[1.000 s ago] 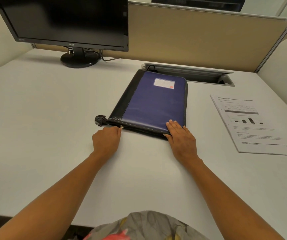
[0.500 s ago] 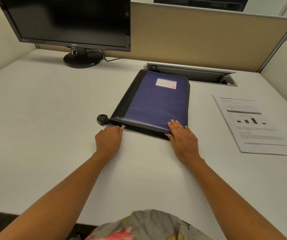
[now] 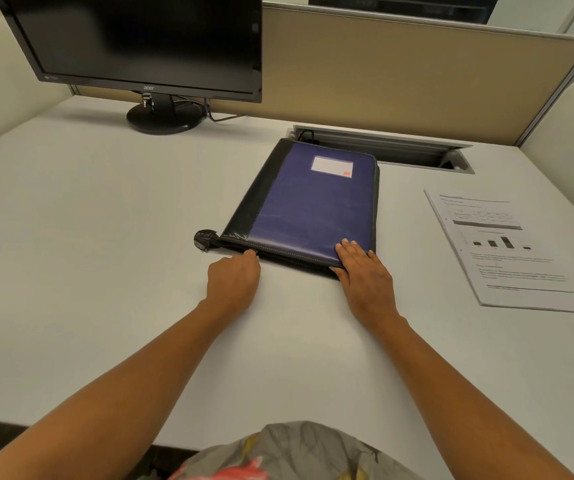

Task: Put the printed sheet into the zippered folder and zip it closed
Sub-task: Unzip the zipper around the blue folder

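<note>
A blue and black zippered folder (image 3: 313,206) lies closed on the white desk, with a white label near its far edge. My left hand (image 3: 233,280) is at the folder's near edge, fingers pinched on the zipper pull. My right hand (image 3: 365,271) lies flat on the folder's near right corner, fingers spread. A black zipper tail (image 3: 204,239) sticks out at the near left corner. The printed sheet (image 3: 507,247), with a bar chart and text, lies on the desk to the right of the folder, apart from both hands.
A black monitor (image 3: 140,43) on a round stand is at the back left, with cables behind. A recessed cable tray (image 3: 400,147) runs just behind the folder. A tan partition (image 3: 400,74) closes the back of the white desk (image 3: 88,237).
My left hand has shifted slightly right along the folder's near edge. The right hand stays pressed on the corner. The camera has moved a little.
</note>
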The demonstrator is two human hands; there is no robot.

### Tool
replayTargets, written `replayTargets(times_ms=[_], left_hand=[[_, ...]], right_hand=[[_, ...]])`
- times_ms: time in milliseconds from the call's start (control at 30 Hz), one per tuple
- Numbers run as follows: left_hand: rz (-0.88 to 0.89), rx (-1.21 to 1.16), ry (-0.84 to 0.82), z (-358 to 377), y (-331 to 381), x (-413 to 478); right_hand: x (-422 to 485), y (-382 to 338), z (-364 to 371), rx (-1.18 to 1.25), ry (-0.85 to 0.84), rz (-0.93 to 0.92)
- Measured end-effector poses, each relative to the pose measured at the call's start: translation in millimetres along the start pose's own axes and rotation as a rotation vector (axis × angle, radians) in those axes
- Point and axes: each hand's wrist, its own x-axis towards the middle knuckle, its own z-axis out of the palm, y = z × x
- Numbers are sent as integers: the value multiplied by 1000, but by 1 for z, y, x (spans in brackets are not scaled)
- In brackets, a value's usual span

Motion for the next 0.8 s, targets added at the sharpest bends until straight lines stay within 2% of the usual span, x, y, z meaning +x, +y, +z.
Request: replayTargets(times_ms=[267,567,800], left_hand=[[5,-47,12,-3,7,3],[-280,-152,48,-8,5,9],[-330,-154,93,-4,-22,8]], right_hand=[[0,-1,0,1,-10,4],[0,1,1,-11,6,-4],[-1,1,0,1,20,-1]])
